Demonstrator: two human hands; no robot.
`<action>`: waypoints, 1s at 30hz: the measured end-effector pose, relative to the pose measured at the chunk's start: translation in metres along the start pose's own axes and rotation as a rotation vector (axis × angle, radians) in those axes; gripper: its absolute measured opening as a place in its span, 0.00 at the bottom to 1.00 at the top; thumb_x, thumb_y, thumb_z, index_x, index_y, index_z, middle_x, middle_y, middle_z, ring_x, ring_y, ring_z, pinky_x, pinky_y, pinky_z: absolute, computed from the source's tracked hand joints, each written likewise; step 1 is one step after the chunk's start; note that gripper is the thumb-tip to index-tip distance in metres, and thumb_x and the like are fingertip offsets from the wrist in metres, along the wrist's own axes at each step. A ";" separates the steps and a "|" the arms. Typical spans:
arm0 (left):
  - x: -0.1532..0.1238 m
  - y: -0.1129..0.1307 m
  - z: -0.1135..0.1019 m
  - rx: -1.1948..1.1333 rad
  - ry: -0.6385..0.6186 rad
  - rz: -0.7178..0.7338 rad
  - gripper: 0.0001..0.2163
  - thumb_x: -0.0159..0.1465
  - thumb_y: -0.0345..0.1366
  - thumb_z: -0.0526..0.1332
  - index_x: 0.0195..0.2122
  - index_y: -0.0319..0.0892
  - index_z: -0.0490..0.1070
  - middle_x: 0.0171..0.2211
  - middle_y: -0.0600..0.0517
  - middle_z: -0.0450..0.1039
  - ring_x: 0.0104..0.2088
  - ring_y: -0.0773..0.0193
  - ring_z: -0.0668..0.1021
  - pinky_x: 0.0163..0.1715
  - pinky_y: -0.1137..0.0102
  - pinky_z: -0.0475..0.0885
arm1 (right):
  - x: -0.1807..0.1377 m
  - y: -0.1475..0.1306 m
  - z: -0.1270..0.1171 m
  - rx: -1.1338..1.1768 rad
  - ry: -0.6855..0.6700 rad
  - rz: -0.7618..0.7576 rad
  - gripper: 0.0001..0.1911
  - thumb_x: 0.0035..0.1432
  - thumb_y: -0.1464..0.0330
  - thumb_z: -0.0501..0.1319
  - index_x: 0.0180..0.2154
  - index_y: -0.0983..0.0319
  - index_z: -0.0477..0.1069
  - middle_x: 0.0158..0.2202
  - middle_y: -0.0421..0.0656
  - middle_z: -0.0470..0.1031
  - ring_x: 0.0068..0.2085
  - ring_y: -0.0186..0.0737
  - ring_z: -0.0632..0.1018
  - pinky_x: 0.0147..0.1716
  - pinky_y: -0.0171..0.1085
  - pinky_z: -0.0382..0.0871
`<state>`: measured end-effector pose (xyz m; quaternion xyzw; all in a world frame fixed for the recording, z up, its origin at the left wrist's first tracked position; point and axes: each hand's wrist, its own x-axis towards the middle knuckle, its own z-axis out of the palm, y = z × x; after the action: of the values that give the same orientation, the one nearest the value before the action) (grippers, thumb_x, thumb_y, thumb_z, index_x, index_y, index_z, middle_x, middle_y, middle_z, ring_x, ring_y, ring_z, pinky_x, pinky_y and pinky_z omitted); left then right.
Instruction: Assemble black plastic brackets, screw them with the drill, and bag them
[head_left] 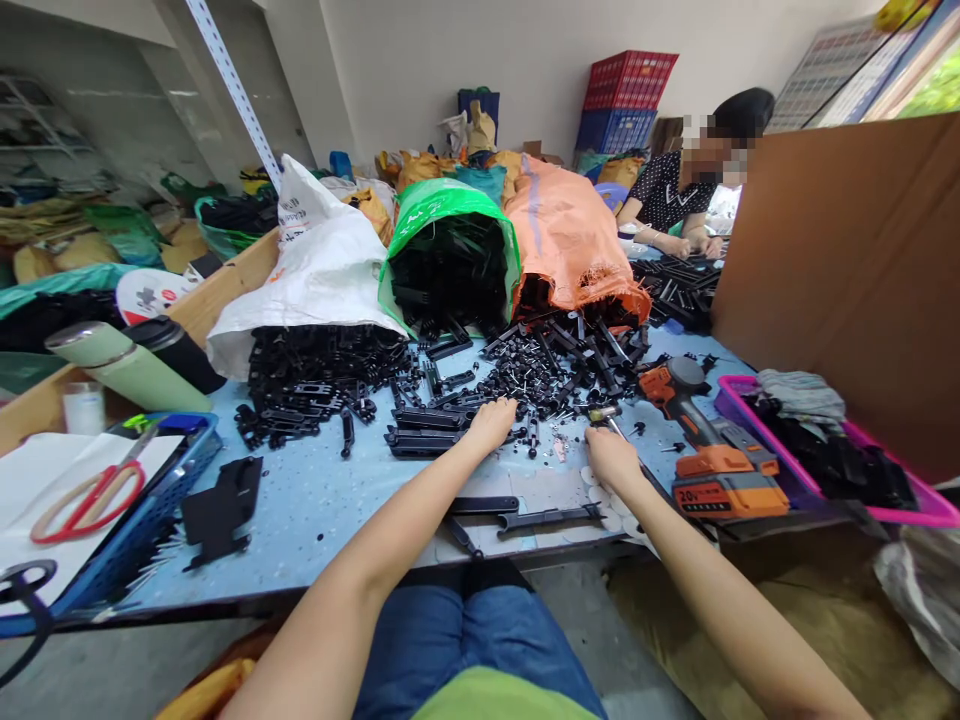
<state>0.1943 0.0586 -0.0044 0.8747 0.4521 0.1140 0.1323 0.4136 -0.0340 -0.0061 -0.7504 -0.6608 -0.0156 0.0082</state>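
Note:
My left hand [495,422] is at the near edge of a pile of small black plastic parts [525,365], fingers bent together; what they pinch, if anything, is hidden. Just left of it lie stacked long black plastic pieces [426,432]. My right hand [611,458] is closed around what looks like a small hammer [604,412], its yellowish head beyond the fingers and its dark handle running back under the wrist. Between my forearms, long black strips [551,517] rest on a pale pad [544,490] at the table's front edge.
White [330,260], green [457,200] and orange [570,230] sacks spill black parts. A cordless drill [705,440] and pink basket [847,440] stand right, below a cardboard sheet [840,290]. Left are a blue basket [187,455] and scissors [90,505]. A co-worker [675,200] sits opposite.

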 end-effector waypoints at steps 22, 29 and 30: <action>-0.187 -0.037 -0.028 -1.155 0.224 -0.603 0.17 0.50 0.49 0.63 0.26 0.37 0.70 0.18 0.57 0.64 0.20 0.71 0.67 0.24 0.75 0.61 | -0.084 -0.097 -0.008 0.707 0.193 -0.689 0.10 0.61 0.70 0.52 0.37 0.60 0.72 0.39 0.46 0.76 0.40 0.38 0.76 0.39 0.37 0.72; -0.182 -0.045 -0.010 -1.023 0.149 -0.564 0.14 0.54 0.46 0.60 0.28 0.37 0.70 0.21 0.54 0.68 0.23 0.67 0.70 0.27 0.72 0.64 | -0.080 -0.097 -0.002 0.778 0.245 -0.627 0.08 0.61 0.69 0.53 0.37 0.60 0.71 0.38 0.46 0.76 0.40 0.39 0.77 0.40 0.39 0.72; -0.182 -0.046 -0.009 -0.953 0.157 -0.546 0.14 0.54 0.45 0.59 0.30 0.37 0.71 0.23 0.53 0.69 0.25 0.65 0.71 0.29 0.71 0.65 | -0.080 -0.097 -0.002 0.761 0.249 -0.627 0.09 0.61 0.68 0.52 0.39 0.60 0.71 0.38 0.46 0.76 0.40 0.40 0.77 0.40 0.40 0.72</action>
<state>0.0534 -0.0640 -0.0260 0.5580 0.5694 0.3321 0.5042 0.3070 -0.1012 -0.0074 -0.4523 -0.8072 0.1353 0.3543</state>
